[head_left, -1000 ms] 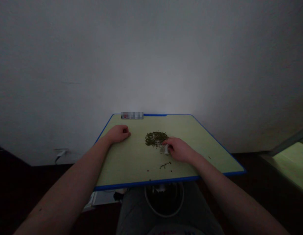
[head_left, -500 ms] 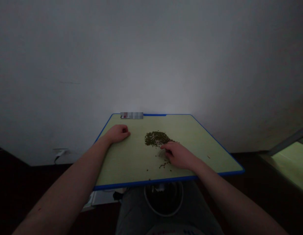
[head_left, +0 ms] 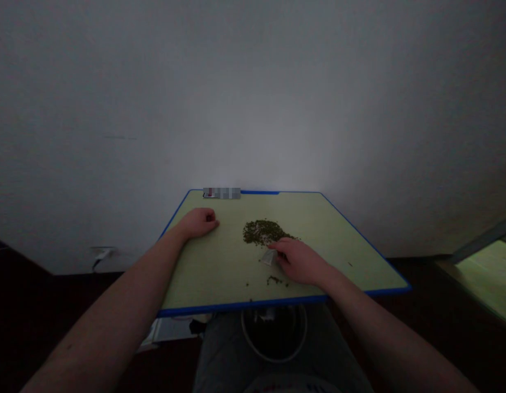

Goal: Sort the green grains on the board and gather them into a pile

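On the left of the blue-edged table (head_left: 220, 267) rests my left hand (head_left: 199, 221), its fingers curled into a loose fist with nothing visible in them. My right hand (head_left: 297, 259) is closed in a pinch on a small translucent plastic piece (head_left: 269, 256), whose pale end sticks out to the left of the fingers. Just beyond that hand lies a spread pile of small greenish-brown beans (head_left: 261, 231). A few loose beans (head_left: 274, 280) are scattered nearer the front edge. The exact kind of the plastic piece cannot be made out.
A metal bowl (head_left: 274, 333) with dark contents sits between my legs under the table's front edge. At the back left edge lies a small blurred-out item (head_left: 222, 193). A plain wall (head_left: 253, 109) stands right behind the table. A white plug (head_left: 103, 254) is low on the left.
The plastic piece in my right hand has tilted and now shows more of its face. My right hand has barely shifted. The left hand stays in place; the view drifts slightly.
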The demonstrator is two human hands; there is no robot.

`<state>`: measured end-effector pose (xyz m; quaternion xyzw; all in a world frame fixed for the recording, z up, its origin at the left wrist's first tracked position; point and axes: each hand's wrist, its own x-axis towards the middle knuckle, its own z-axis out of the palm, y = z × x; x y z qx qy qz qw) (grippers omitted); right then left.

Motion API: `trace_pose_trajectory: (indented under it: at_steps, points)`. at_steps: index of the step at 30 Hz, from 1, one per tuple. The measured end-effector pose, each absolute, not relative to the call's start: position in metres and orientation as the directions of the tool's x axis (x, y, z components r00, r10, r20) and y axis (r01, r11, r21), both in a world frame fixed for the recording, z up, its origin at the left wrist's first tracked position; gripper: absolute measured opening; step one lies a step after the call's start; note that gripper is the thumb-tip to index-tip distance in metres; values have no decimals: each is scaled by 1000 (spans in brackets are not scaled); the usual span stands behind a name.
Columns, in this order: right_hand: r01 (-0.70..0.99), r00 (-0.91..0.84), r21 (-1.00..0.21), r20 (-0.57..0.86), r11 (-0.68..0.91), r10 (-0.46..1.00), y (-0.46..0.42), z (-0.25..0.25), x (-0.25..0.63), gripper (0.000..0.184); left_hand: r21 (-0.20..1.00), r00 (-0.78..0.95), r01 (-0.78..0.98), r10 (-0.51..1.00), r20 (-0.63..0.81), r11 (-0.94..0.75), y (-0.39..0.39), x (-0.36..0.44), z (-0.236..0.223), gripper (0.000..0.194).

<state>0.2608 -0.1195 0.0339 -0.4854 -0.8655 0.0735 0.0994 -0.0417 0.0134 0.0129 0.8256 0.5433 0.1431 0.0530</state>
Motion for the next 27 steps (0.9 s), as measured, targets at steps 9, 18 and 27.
trace_pose_trajectory:
  at_steps: [9,18,27]
  points:
    - [761,-610,-183,121,622,783,-105,39,236,38,263,354,882,919,175,-391,13,-42,13,28]
    - [611,-765,-248,59,752,641,-118,49,227,35,258,361,882,917,169,-395,12,-42,13,28]
    - [398,-904,-205,81,894,421,-104,52,195,31,261,333,892,927,172,-369,10,-39,15,27]
